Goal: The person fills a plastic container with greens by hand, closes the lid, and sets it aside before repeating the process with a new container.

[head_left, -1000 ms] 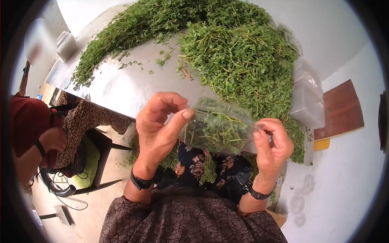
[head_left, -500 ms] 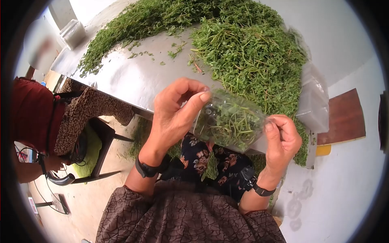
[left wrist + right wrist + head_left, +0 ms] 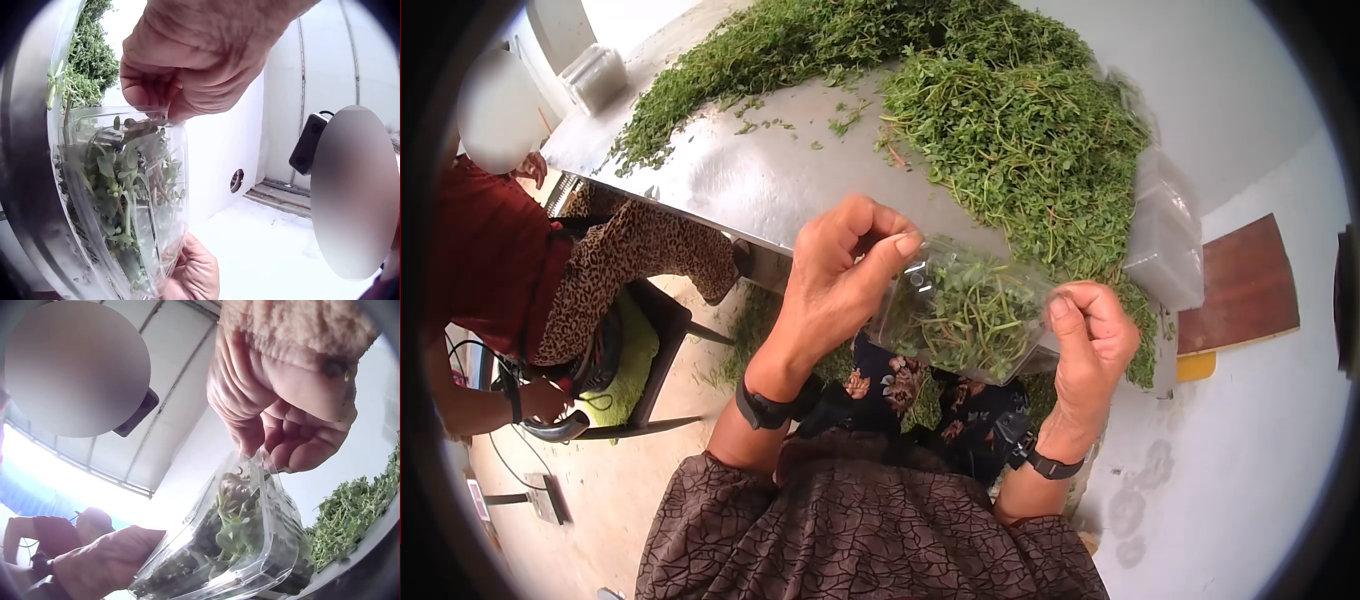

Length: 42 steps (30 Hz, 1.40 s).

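A clear plastic clamshell box filled with green leafy stems is held up between both hands in the head view, over the lap and in front of the table edge. My left hand pinches its left end between thumb and fingers. At the opposite end, my right hand pinches the corner with thumb and curled forefinger. In the left wrist view the thin rim of the box sits under the left fingertips. Leaves press against the clear wall of the box in the right wrist view.
A large heap of green stems covers the back and right of the metal table. Stacked clear boxes stand at the right edge, others at the far left. A person in red is by a dark chair on the left.
Both hands have shifted the box to the right in the head view, still pinching its ends. The person at left has lowered one hand beside the chair.
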### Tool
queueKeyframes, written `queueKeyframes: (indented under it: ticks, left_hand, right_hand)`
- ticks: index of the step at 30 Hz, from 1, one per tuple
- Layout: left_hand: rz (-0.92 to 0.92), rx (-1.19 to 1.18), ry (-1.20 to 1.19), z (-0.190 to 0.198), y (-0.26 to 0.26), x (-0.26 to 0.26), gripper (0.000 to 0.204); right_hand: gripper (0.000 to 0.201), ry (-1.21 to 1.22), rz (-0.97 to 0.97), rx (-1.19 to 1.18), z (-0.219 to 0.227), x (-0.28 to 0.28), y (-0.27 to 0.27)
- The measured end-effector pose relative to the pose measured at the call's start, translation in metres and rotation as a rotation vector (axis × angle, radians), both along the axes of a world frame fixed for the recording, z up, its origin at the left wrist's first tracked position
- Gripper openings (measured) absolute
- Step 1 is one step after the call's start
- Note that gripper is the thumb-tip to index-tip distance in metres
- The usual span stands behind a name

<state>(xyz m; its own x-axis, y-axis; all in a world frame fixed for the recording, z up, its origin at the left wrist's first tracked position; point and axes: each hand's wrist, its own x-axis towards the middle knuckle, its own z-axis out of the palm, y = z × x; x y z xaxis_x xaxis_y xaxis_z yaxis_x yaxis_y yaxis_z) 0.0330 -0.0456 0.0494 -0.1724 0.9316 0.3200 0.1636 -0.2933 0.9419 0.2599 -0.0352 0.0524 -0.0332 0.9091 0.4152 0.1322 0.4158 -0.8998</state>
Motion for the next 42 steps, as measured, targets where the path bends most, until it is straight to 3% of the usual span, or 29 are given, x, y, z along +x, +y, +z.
queueKeyframes:
  ticks: [21, 30, 32, 35, 42]
  left_hand:
    - [-0.005, 0.317, 0.164, 0.01, -0.038, 0.004, 0.014]
    - [-0.024, 0.179, 0.117, -0.002, -0.036, 0.002, 0.015]
    - [-0.065, -0.008, -0.007, 0.002, -0.038, 0.001, 0.014]
    - [-0.043, -0.068, -0.121, 0.005, -0.038, 0.004, 0.016]
    - [-0.026, -0.106, -0.104, -0.002, -0.03, 0.0, 0.018]
  right_hand:
    - [0.008, -0.058, 0.022, 0.145, 0.009, 0.009, -0.042]
    - [0.011, -0.057, 0.051, 0.082, -0.001, 0.007, -0.04]
    - [0.012, -0.015, 0.025, 0.028, -0.004, 0.004, -0.04]
    - [0.012, 0.014, 0.028, -0.051, -0.003, -0.001, -0.042]
    - [0.013, -0.003, 0.061, -0.118, -0.005, -0.003, -0.041]
